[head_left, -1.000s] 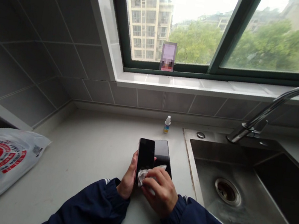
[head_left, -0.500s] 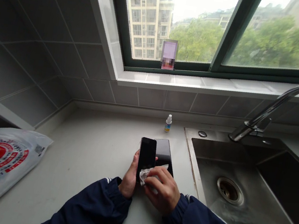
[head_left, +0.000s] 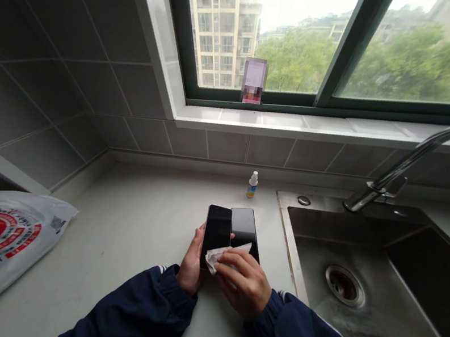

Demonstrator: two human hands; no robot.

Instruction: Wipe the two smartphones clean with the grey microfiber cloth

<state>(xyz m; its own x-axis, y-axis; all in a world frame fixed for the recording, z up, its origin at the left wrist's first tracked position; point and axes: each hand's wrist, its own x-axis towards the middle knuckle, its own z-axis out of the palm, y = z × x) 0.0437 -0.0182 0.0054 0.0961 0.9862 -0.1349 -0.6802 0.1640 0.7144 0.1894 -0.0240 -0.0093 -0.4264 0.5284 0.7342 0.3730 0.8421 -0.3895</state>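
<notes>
My left hand [head_left: 191, 260] is closed around a black smartphone [head_left: 218, 228], held screen up above the counter. A crumpled white wipe [head_left: 215, 256] is pinched in the fingers of my right hand [head_left: 244, 281] and lies against the lower part of the screen. Just right of the held phone, a second dark, glossy device [head_left: 246, 227], much like a phone or tablet, rests on the counter; my right hand covers its lower end. Behind both stands a small white bottle [head_left: 252, 186] with a blue and yellow label.
A steel sink [head_left: 338, 319] with a chrome faucet [head_left: 384, 172] is set into the pale counter [head_left: 125, 221] on the right. On the left lies a white plastic bag [head_left: 17, 249] with red print. A window sill [head_left: 276, 122] runs along the back.
The held phone and my left hand have shifted slightly left. My right hand and the wipe have moved a little left along the lower screen, and more of the wipe shows.
</notes>
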